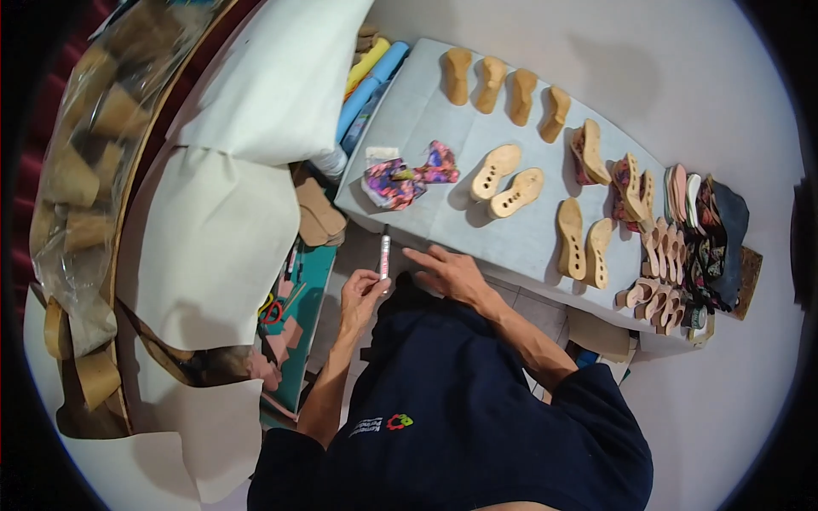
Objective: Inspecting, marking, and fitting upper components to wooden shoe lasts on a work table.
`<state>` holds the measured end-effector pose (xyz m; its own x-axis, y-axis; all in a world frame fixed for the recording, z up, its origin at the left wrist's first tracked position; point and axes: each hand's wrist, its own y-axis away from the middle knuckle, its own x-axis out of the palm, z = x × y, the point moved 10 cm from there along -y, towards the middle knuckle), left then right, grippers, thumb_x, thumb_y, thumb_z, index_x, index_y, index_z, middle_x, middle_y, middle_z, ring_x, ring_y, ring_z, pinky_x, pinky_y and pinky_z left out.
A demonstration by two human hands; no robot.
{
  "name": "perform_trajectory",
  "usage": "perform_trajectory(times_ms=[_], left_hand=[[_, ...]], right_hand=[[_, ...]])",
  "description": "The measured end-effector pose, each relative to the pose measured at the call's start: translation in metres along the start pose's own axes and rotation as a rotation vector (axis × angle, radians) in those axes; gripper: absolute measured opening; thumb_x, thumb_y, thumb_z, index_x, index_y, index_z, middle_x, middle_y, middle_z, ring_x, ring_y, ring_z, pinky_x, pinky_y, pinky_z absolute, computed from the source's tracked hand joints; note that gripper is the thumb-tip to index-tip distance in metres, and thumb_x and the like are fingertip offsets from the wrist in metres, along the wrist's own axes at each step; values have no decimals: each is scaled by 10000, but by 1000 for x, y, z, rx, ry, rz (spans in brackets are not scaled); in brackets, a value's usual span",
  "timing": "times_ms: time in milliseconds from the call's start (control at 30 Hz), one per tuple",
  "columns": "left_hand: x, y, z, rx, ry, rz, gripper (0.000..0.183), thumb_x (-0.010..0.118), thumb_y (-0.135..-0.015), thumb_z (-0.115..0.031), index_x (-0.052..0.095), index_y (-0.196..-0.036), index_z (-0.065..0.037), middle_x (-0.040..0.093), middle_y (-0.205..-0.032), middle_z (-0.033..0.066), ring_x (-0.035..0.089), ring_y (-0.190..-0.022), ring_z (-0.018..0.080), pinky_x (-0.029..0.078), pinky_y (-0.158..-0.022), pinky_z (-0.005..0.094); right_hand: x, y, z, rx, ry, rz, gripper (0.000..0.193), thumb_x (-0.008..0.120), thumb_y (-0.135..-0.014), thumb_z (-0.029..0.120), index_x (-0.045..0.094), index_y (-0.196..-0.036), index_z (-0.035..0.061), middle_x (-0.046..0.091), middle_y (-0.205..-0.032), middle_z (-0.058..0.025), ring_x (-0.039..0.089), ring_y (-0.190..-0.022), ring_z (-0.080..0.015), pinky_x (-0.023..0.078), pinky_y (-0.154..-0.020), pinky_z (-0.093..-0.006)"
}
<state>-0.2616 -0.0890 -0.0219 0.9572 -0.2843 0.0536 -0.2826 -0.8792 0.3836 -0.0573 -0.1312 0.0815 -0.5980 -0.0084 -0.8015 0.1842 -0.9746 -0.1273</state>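
Near the frame's centre, the left hand [360, 294] pinches a slim silver marker-like tube [385, 254] by its lower end, dark tip up; a light, steady grip should suit it. Just right, the right hand [456, 274], fingers slightly apart, seems free to help steady it.

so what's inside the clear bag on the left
Tan, blocky pieces show through the bag; whatever lies deeper is covered by them and cannot be seen.

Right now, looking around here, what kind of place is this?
Probably a shoemaking workshop: wooden wedge soles with holes and bright patterned fabric are on the pale covered table.
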Motion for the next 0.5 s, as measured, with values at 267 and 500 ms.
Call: perform_trajectory(times_ms=[267, 500], left_hand=[[173, -16, -99, 136, -168, 290, 258, 668, -1008, -217, 624, -1154, -9, 718, -1041, 105, 681, -900, 181, 540, -828, 339], [317, -18, -111, 460, -828, 726, 320, 664, -991, -265, 624, -1113, 28, 663, -1010, 190, 649, -926, 377, 502, -827, 433]], right_hand=[[-71, 29, -86, 143, -326, -501, 375, 724, -919, 165, 672, -1290, 141, 662, -894, -52, 641, -714, -204, 509, -619, -328], [-95, 120, -193, 790, -1297, -557, 434, 643, -1021, 419, 753, -938, 8, 550, -618, 38, 429, -487, -33, 308, -451, -211]])
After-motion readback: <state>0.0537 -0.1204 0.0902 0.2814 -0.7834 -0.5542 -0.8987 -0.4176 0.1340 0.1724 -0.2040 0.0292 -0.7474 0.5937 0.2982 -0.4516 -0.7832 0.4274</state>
